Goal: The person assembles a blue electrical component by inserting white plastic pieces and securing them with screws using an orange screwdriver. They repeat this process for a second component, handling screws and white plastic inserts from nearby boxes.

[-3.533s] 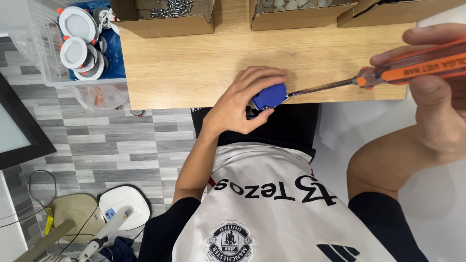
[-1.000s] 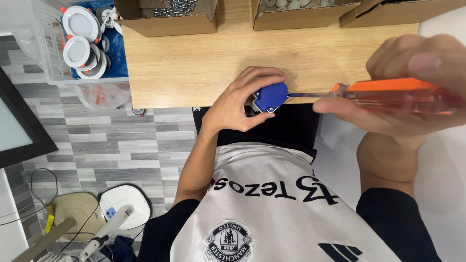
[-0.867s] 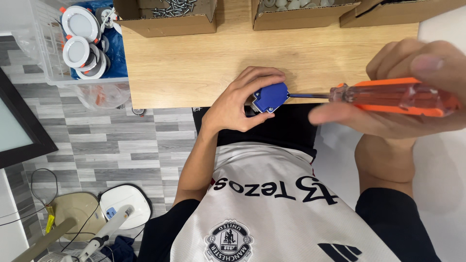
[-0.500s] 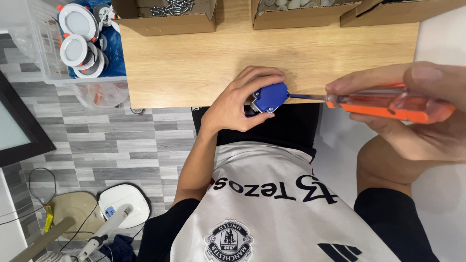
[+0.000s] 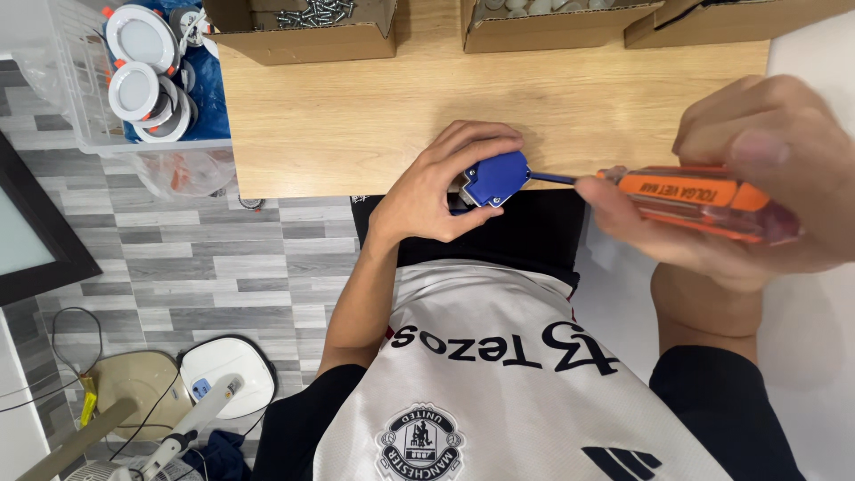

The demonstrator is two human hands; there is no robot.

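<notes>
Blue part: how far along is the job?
Done: left hand braces the blue part at the table edge. In hand: right hand holds the orange-handled screwdriver, tip at the part's side. Left: screw seating cannot be seen; loose screws lie in the cardboard box.

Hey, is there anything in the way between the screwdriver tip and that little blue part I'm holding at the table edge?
Nothing visible stands between them. The left hand holds the blue part at the wooden table edge, and the orange screwdriver, gripped in the right hand, already has its shaft reaching the part's side. Fingers stay clear of that side.
</notes>
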